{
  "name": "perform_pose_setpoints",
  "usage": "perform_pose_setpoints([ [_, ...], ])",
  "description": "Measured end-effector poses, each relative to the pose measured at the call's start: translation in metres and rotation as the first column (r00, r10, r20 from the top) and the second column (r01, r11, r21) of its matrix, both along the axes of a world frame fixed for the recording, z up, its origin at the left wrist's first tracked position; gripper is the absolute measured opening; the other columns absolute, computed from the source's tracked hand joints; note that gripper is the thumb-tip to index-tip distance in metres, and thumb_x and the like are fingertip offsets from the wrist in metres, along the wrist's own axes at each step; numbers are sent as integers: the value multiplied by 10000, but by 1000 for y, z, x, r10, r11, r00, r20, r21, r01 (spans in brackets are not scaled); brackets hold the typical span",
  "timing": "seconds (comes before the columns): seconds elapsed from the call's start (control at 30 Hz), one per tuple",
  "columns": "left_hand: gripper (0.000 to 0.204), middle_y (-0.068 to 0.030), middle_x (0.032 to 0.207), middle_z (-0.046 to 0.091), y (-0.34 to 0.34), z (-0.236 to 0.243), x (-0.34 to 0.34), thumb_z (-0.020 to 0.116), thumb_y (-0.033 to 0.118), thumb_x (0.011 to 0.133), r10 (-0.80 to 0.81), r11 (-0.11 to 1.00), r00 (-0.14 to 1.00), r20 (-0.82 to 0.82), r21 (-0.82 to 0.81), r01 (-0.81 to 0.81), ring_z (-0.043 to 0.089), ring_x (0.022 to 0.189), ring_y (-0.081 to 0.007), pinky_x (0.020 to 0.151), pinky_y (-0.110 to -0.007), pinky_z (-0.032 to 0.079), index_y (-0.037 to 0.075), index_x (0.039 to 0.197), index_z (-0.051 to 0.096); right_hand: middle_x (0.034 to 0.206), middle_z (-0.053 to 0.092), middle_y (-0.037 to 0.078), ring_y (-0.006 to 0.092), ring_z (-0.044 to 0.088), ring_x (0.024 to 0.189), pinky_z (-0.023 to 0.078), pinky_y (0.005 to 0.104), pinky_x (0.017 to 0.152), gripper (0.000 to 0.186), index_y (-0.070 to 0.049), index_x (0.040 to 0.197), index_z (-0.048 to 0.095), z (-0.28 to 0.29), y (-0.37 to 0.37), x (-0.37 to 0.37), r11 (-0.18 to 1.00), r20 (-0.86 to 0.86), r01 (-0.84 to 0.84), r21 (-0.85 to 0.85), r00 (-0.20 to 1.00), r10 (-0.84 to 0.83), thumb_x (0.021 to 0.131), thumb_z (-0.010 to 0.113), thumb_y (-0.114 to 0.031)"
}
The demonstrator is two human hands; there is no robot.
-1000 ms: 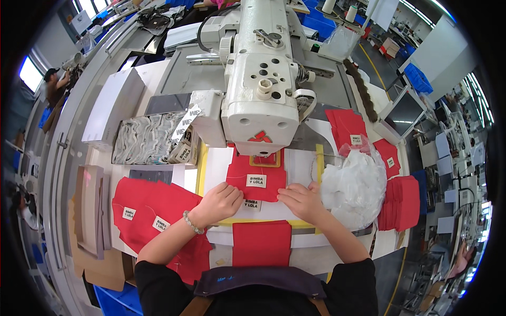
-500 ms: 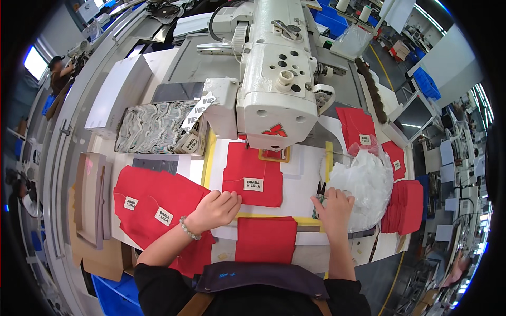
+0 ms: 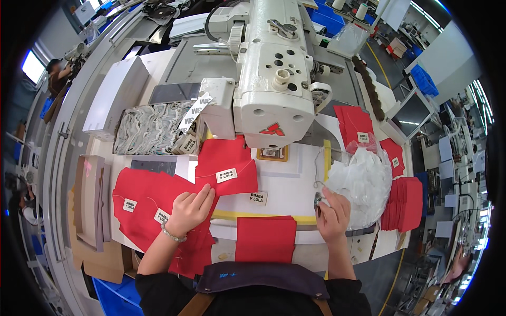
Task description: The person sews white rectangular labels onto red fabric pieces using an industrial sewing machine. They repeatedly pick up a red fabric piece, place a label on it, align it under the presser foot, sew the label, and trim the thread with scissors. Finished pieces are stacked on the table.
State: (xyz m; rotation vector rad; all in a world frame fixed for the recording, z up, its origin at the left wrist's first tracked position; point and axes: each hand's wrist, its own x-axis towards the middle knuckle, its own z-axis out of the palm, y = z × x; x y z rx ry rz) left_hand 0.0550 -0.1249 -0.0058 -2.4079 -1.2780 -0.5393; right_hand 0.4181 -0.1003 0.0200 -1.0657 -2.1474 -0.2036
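My left hand point(image 3: 185, 210) pinches the lower left edge of a red fabric panel point(image 3: 224, 156), which carries a cream label point(image 3: 226, 175) and hangs slightly askew over the white work plate point(image 3: 282, 184). A loose cream label point(image 3: 258, 198) lies on that plate, just right of the panel. At the plate's right side my right hand point(image 3: 334, 216) is closed around small thread snips point(image 3: 318, 201), partly hidden by the fingers. Beneath my left wrist spreads a pile of labelled red panels point(image 3: 150, 192). A plain red stack point(image 3: 265, 239) sits at the front edge.
A white sewing machine head point(image 3: 276, 105) stands over the plate. To the left are a box of bundled labels point(image 3: 153, 129) and an open cardboard box point(image 3: 89, 203). White plastic wrapping point(image 3: 361, 187) bulges beside my right hand, with more red panels point(image 3: 405, 205) beyond.
My left hand has drawn the red panel left and tilted it, uncovering the loose label on the plate. My right hand has shifted slightly, and the snips' blades no longer point plainly forward.
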Motion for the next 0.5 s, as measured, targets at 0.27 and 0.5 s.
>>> perform_pose_setpoints([
  [0.27, 248, -96, 982, 706, -13, 8, -10, 640, 55, 729, 39, 998, 998, 44, -49, -37, 603, 596, -130, 531, -280, 441, 11, 967, 693, 769, 649, 129, 174, 637, 689, 467, 301, 631, 126, -19, 976, 464, 9, 29, -51, 475, -488, -409, -779, 871, -50, 942, 579, -59],
  [0.5, 273, -102, 988, 703, -17, 11, -10, 630, 64, 730, 45, 998, 998, 51, -42, -43, 621, 623, -139, 544, -284, 452, 5, 990, 685, 720, 626, 110, 282, 618, 603, 471, 368, 570, 180, -107, 1115, 484, -13, 71, -89, 629, -200, -200, -751, 977, 72, 969, 550, -188],
])
